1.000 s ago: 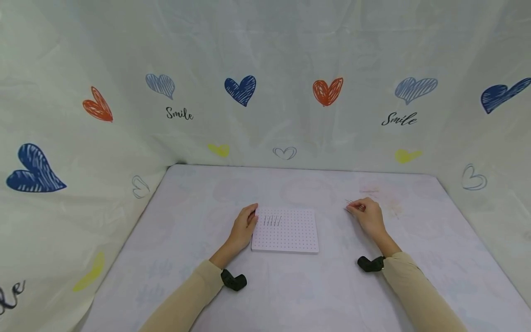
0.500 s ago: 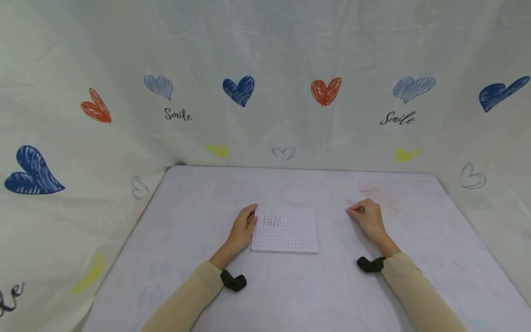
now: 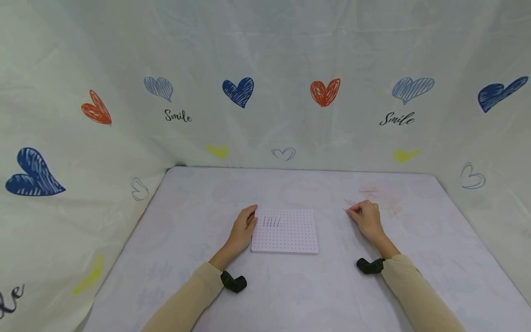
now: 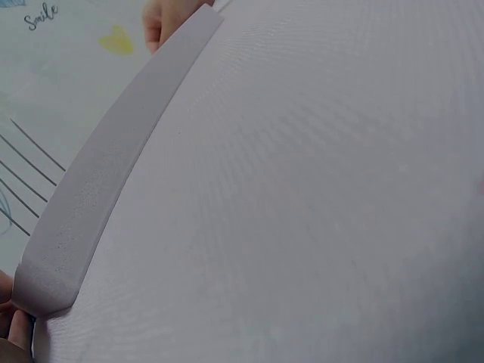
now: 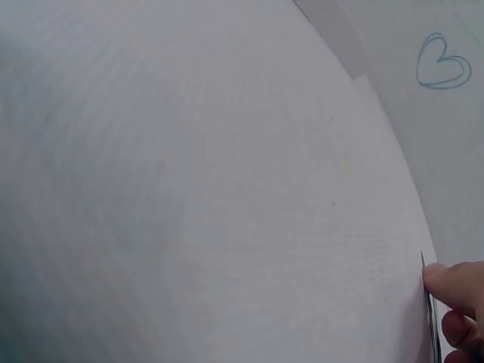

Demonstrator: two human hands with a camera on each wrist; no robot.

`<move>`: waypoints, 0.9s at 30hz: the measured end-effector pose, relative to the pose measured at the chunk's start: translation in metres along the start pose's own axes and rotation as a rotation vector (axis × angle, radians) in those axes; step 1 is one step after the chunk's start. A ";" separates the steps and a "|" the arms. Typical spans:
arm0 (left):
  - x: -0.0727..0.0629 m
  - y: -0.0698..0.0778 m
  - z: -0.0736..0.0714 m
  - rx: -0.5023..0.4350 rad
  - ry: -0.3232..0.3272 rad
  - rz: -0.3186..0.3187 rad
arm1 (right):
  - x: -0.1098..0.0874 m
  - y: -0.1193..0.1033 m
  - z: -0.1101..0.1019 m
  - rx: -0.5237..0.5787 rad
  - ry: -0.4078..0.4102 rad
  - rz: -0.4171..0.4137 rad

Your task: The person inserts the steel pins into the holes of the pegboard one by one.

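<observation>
A white pegboard (image 3: pixel 296 233) with a grid of small holes lies on the table, also seen edge-on as a thick pegboard side (image 4: pixel 98 166) in the left wrist view. A row of several thin dark needle-like pins (image 3: pixel 272 222) stands in its upper left part. My left hand (image 3: pixel 242 229) holds the board at its left edge, near the far corner. To the board's right, my right hand (image 3: pixel 368 219) pinches thin metal pins (image 5: pixel 432 321) between thumb and fingers; one pointed tip sticks out past the thumb. Exactly how many pins it holds is unclear.
The table (image 3: pixel 290 290) has a pale cloth cover. A white curtain (image 3: pixel 282 46) printed with hearts and "Smile" hangs behind it and at both sides. Dark wrist-worn devices (image 3: pixel 233 281) sit on both wrists.
The right hand's fingers have shifted slightly, and the pin ends stick out more plainly to its left. The left hand and the pegboard stay in place.
</observation>
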State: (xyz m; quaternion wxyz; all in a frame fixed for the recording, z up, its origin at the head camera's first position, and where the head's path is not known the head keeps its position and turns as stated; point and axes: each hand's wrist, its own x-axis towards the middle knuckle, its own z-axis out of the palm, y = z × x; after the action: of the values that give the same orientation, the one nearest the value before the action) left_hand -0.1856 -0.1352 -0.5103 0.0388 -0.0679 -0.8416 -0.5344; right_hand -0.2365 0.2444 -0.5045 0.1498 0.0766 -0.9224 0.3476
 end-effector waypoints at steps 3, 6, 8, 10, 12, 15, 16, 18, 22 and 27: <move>0.000 -0.001 0.000 0.000 -0.001 0.002 | 0.000 0.000 0.000 0.004 0.000 -0.002; 0.000 -0.001 0.001 0.000 0.000 0.005 | 0.000 0.001 0.001 0.004 -0.004 -0.003; 0.000 -0.001 0.001 0.004 0.001 0.008 | 0.000 0.001 0.001 0.003 -0.010 -0.002; 0.001 -0.001 0.001 0.008 0.002 0.003 | 0.001 0.002 0.001 0.002 -0.016 0.002; 0.001 -0.001 0.001 0.011 0.001 -0.002 | 0.001 0.003 0.001 0.004 -0.022 0.007; 0.001 0.000 0.001 0.015 0.002 -0.008 | 0.002 0.003 0.001 0.010 -0.021 0.003; 0.001 0.000 0.001 0.016 0.003 -0.008 | 0.002 0.003 0.000 0.011 -0.022 -0.002; 0.001 -0.001 0.001 0.015 0.005 -0.007 | 0.002 0.003 0.000 0.014 -0.024 -0.017; 0.001 -0.001 0.001 0.009 0.005 -0.002 | 0.003 0.000 -0.002 0.042 -0.052 -0.043; 0.000 0.000 0.001 0.005 -0.001 -0.002 | 0.004 -0.005 -0.003 0.086 -0.112 -0.052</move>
State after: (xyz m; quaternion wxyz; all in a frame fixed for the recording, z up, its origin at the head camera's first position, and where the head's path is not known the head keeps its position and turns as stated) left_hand -0.1860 -0.1344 -0.5109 0.0381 -0.0674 -0.8431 -0.5321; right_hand -0.2379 0.2429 -0.4980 0.1034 0.1264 -0.9113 0.3780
